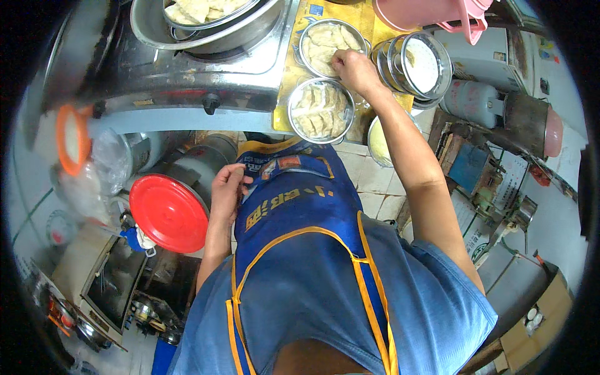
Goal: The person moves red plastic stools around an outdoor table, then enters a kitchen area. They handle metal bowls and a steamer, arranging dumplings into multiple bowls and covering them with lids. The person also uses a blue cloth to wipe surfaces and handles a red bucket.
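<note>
My right hand [352, 67] reaches over the right edge of a round metal steamer tray of dumplings [323, 44]. Its fingertips are bunched at the dumplings; whether they grip one cannot be told. Just nearer to me, a second round tray [291, 110] holds dumplings laid in rows [321, 110]. Both trays rest on a yellow printed sheet [282, 101]. My left hand [229, 187] hangs beside my blue apron [286, 197], fingers loosely curled, touching no dumplings. To the right of my right hand stand stacked metal trays [424, 63], with something white in the top one.
A gas stove [187, 89] bears a large metal basin [206, 42] with another dumpling tray in it. A pink plastic container [415, 11] stands at the back right. A bowl with yellowish contents [380, 143] lies below my right forearm. A red-lidded bucket [168, 213] is at the left.
</note>
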